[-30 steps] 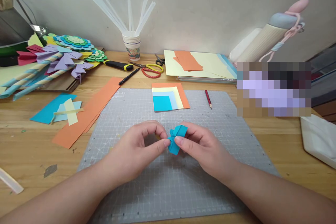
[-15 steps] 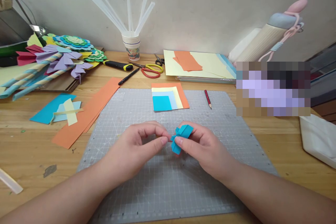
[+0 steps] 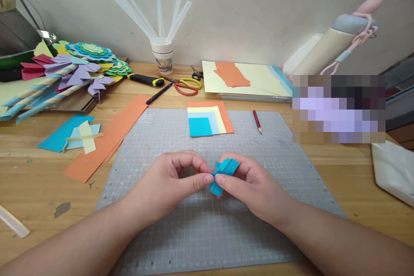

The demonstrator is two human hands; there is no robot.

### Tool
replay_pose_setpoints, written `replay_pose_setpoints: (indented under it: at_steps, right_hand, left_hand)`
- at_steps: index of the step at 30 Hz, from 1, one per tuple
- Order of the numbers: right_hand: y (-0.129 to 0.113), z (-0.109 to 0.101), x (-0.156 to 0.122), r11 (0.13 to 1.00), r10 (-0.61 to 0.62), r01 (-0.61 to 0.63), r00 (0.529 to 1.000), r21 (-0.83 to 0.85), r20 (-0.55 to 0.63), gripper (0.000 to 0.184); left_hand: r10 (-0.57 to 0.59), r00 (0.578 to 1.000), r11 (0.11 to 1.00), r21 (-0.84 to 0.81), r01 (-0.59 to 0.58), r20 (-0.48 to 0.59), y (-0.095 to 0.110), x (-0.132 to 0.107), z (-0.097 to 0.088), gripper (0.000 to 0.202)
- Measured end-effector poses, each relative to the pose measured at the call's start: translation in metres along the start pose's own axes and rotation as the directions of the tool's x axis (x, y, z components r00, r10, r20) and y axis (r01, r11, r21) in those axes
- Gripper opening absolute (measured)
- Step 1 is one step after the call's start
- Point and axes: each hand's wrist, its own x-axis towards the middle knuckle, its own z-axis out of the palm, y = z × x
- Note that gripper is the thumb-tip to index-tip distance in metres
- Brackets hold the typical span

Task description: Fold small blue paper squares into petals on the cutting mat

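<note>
Folded blue paper piece (image 3: 229,167): looks held up just above the grey cutting mat (image 3: 200,241), approx mid-mat, between both hands.

R hand (image 3: 249,181): thumb on near face, pressing the piece vs fingers behind it, approx at its middle. Tips behind paper hidden, can't tell exact placement.
L hand (image 3: 176,177): thumb + index together, pinching the narrow tip on the piece's left side. Other fingers curled, tips n/v.

Handling (my read): v. light. Single ply prob bends easily; layered folds stiffer, prob a bit springy. Matte, so shouldn't slip. Main risk = crushed crease or small tear at the narrow tip. Best hold: thumb pad vs index on the layered middle, like R has it; keep pressure off the flared wing up top. Tip only wants a light pinch.

Nearby: layered stack of paper squares (image 3: 199,127) on mat's far part, dark red pencil (image 3: 257,121) to its R, orange paper strips (image 3: 108,138) to the L, scissors w/ yellow + red handles (image 3: 186,92) beyond mat.
</note>
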Motion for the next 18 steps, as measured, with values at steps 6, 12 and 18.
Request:
replay_pose_setpoints:
  at_steps: [6, 12, 18]
  right_hand:
    - [-0.0001, -0.0004, 0.0013, 0.999, -0.045, 0.045, 0.999, -0.004, 0.006, 0.021]
    - [0.0022, -0.0024, 0.0000, 0.998, -0.056, 0.056, 0.998, -0.028, 0.008, 0.021]
    - [0.0019, -0.0019, -0.0024, 0.994, -0.044, 0.044, 0.999, -0.097, 0.002, 0.022]
  left_hand:
    - [-0.019, 0.999, 0.996, -0.085, 0.022, 0.033, 0.0015, -0.0009, -0.0008, 0.013]
    - [-0.036, 0.998, 0.992, -0.115, 0.042, 0.054, -0.0009, 0.0002, -0.0011, 0.009]
    - [-0.044, 0.999, 0.999, -0.030, 0.044, 0.023, -0.0019, -0.0009, -0.0014, 0.012]
